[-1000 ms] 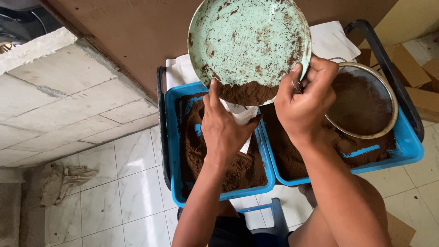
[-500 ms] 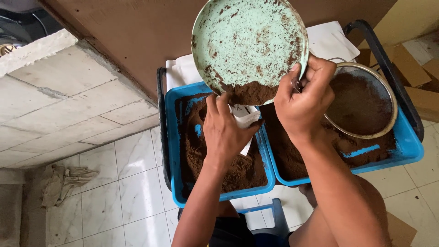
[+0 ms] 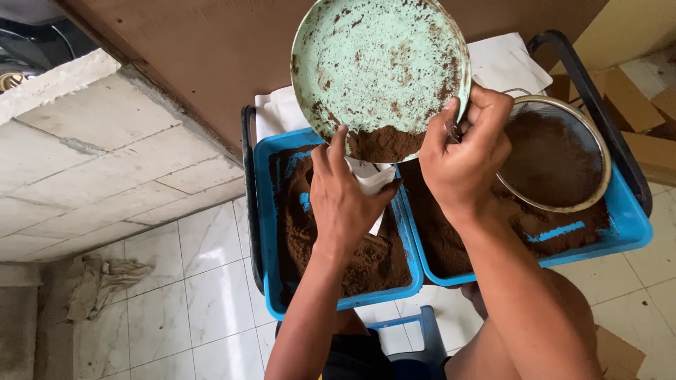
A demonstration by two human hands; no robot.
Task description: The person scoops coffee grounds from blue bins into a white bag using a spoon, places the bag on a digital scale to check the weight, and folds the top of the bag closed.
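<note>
Compared to half a second back, the green plate point(image 3: 381, 70) is sitting a touch higher and tipped a bit more upright, and the left hand point(image 3: 346, 200) is sliding further in under its lower rim.

Right now the plate is being held up on edge over the two blue trays, its face smeared with brown specks. A clump of brown powder point(image 3: 382, 143) is gathering at the lowest part of the rim. The right hand point(image 3: 465, 156) is closing its grip on the plate's right edge, thumb over the front of the rim and fingers curled behind. The left hand is reaching up with its fingers extended, fingertips touching the bottom rim just beside the powder clump; it's an open hand pressing there, not really wrapping around anything.

Directly below, the left blue tray point(image 3: 267, 211) is holding a heap of the same brown powder, with a scrap of white paper point(image 3: 374, 181) poking out near the left hand. The right blue tray point(image 3: 624, 224) is sitting just beside it, also holding powder, and a round metal sieve point(image 3: 560, 156) with powder in its mesh is resting in it, behind the right hand. White paper sheets point(image 3: 504, 63) are lying under the trays' far side. A crumpled rag point(image 3: 98, 281) is lying on the tiled floor point(image 3: 204, 281), well apart to the left.
</note>
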